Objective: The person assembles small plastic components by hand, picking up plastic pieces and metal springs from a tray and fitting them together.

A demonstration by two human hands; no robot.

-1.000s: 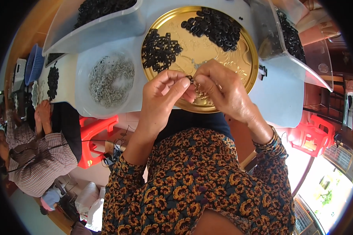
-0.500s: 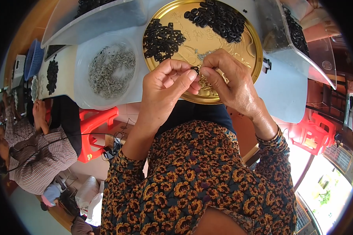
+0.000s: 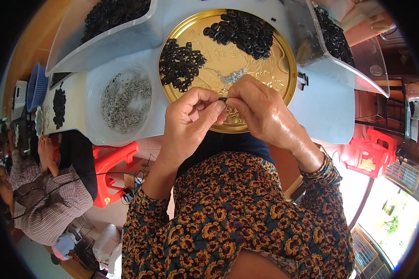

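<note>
At the far left, a co-worker in a striped shirt [image 3: 51,204] sat beside the pale bench [image 3: 321,107], one hand [image 3: 45,148] raised near its edge, with a red plastic stool [image 3: 111,167] just beyond. On the bench's left end lay a blue basket [image 3: 36,86] and a small heap of black parts [image 3: 59,106]. Next came a round white bowl [image 3: 94,100] holding grey metal pieces [image 3: 125,98], and above it a clear tub [image 3: 102,39] of black parts.

At centre, a round gold tray [image 3: 286,65] carried two heaps of black rings [image 3: 181,63] and a few small silvery pieces [image 3: 233,76]. Over the tray's near rim, the person's left hand [image 3: 188,123] and right hand [image 3: 260,114] met fingertip to fingertip. The left grip was closed tight, thumb against forefinger, on a small dark part [image 3: 222,99] pinched between both hands; the right grip was likewise drawn shut on the same piece, its fingers curled over it so that little of the part showed. Both forearms wore sleeves of a dark floral print.

To the right stood a second clear tub [image 3: 340,60] of black parts, tilted against the bench's edge, and further right, on the floor, another red stool [image 3: 370,151].
</note>
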